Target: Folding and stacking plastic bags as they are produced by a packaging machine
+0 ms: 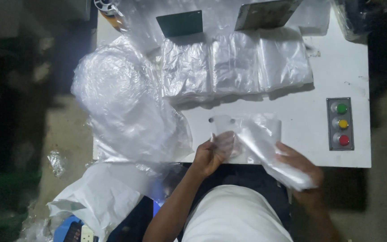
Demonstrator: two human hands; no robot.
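We hold one clear plastic bag at the near edge of the desk, left hand pinching its left end, right hand closed on its right, long axis running between them.

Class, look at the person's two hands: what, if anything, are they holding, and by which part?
Both hold one clear plastic bag: the left hand pinches its punched top end, the right hand grips its lower end at the table edge.

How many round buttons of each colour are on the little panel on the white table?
Green button: 1
Yellow button: 1
Red button: 1
Total: 3 buttons, set in one column on the grey panel.
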